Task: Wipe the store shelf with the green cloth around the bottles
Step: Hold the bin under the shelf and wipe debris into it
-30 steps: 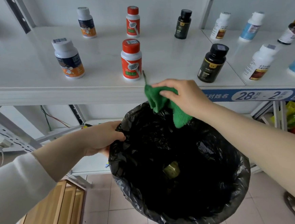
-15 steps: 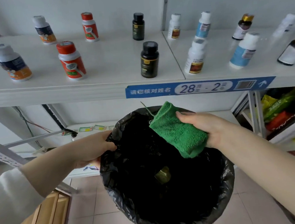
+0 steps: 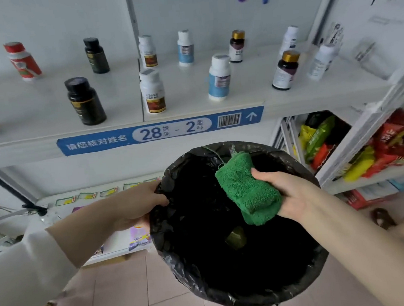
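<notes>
The right hand grips the folded green cloth over the mouth of the black-lined bin, below the front edge of the shelf. The left hand curls its fingers over the bin's left rim. Bottles stand spaced along the shelf. A small olive object, possibly a cap, lies inside the bin.
</notes>
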Action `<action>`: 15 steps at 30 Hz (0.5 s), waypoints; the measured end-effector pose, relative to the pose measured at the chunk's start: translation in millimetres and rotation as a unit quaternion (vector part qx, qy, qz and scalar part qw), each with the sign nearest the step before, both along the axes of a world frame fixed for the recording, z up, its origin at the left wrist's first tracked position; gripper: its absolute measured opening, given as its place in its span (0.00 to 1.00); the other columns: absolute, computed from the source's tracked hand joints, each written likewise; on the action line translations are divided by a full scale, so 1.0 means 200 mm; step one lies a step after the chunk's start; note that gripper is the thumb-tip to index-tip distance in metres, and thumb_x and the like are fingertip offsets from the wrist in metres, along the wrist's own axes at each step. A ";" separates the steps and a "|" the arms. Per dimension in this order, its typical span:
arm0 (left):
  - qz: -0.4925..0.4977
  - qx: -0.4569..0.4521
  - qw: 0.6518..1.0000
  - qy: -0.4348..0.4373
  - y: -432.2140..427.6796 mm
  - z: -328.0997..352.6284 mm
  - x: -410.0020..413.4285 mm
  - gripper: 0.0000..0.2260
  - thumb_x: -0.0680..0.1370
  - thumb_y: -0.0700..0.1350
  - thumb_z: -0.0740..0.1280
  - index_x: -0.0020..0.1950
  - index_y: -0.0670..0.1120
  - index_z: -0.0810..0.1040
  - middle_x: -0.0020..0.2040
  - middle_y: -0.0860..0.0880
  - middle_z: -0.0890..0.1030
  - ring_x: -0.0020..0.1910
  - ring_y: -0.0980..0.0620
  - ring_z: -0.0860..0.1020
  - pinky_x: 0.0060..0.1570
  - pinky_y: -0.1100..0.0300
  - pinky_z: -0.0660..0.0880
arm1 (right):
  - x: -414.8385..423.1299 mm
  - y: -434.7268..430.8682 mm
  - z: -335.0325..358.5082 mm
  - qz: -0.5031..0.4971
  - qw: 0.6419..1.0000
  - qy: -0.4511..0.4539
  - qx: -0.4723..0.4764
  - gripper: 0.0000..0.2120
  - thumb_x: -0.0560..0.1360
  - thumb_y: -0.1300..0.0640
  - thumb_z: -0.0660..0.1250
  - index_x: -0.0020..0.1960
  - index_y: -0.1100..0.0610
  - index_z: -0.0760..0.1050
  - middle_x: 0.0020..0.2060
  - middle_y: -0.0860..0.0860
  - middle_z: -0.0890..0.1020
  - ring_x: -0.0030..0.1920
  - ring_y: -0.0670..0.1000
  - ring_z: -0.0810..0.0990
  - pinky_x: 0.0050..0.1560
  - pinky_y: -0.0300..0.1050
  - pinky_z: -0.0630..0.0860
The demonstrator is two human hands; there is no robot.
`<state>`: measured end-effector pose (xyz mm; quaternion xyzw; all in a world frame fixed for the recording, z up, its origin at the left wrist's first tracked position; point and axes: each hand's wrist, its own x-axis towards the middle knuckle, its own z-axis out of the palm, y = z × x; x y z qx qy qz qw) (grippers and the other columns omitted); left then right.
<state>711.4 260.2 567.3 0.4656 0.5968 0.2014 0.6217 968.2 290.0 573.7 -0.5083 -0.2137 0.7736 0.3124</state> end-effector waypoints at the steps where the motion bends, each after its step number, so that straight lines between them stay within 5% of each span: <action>1: -0.004 0.003 1.000 0.001 0.03 0.01 0.04 0.17 0.76 0.29 0.54 0.59 0.43 0.73 0.51 0.43 0.80 0.44 0.49 0.79 0.37 0.62 0.78 | 0.04 0.01 0.01 -0.013 1.000 0.006 0.002 0.11 0.78 0.56 0.58 0.48 0.64 0.74 0.37 0.61 0.83 0.36 0.57 0.83 0.34 0.51 0.79; 6: -0.030 0.022 0.999 0.006 0.22 0.04 0.22 0.18 0.76 0.29 0.54 0.62 0.44 0.71 0.59 0.40 0.78 0.52 0.44 0.79 0.50 0.51 0.76 | 0.20 0.10 0.06 -0.050 0.998 0.023 0.034 0.11 0.77 0.57 0.60 0.49 0.65 0.76 0.41 0.61 0.84 0.42 0.57 0.83 0.43 0.53 0.77; 11: -0.066 0.034 0.997 -0.001 0.42 0.05 0.34 0.17 0.76 0.30 0.55 0.63 0.42 0.70 0.55 0.41 0.79 0.50 0.46 0.80 0.45 0.56 0.79 | 0.36 0.21 0.11 -0.072 0.997 -0.006 0.034 0.10 0.77 0.60 0.58 0.50 0.67 0.75 0.44 0.62 0.82 0.46 0.58 0.79 0.46 0.53 0.74; 15: -0.086 0.031 0.996 0.008 0.53 0.04 0.43 0.17 0.76 0.31 0.56 0.62 0.42 0.70 0.59 0.38 0.78 0.58 0.38 0.77 0.61 0.39 0.71 | 0.45 0.32 0.13 -0.089 0.995 -0.035 0.016 0.10 0.78 0.60 0.58 0.49 0.67 0.74 0.45 0.63 0.79 0.46 0.59 0.78 0.46 0.55 0.72</action>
